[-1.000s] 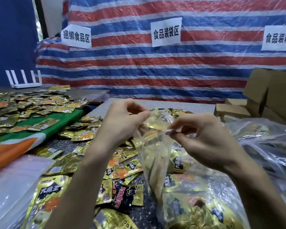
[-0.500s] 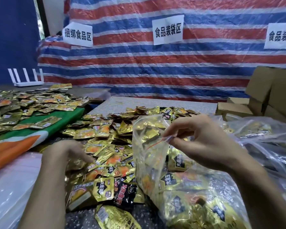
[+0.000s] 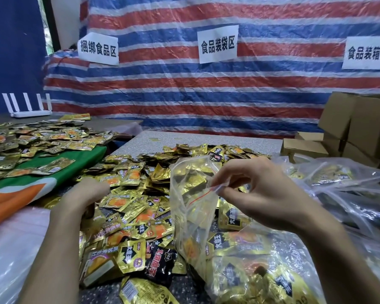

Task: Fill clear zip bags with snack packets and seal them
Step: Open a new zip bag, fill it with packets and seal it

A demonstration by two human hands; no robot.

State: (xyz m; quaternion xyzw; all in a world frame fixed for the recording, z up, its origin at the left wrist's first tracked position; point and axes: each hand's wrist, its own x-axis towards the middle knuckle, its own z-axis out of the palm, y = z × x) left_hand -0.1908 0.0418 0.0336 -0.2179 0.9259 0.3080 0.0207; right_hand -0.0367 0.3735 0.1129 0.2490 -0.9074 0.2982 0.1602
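Since 1 s ago the L hand [image 3: 83, 196] has dropped off the bag mouth & gone down-left onto the loose snack packets [image 3: 140, 211] heaped on the worktop [image 3: 206, 139]; over the last 0.5 s it has hardly shifted. Its fingers [image 3: 101, 187] curl down into the heap w/ tips hidden, so can't tell if they've got a pkt yet.

R hand [image 3: 257, 194] alone holds up the clear zip bag [image 3: 191, 216], thumb & forefinger pinching the near lip at the red zip strip [image 3: 201, 195]. Bag hangs left of & below those fingers, unsealed. Gold shows through it; inside or behind, can't tell.

Key relation: the mouth gapes up & left, toward the L hand, w/ the strip running from the R fingers down-left. Heap lies just left of & below the mouth, so the L hand is the nearer 1. Next move is prob. a short lift up-right into the opening.
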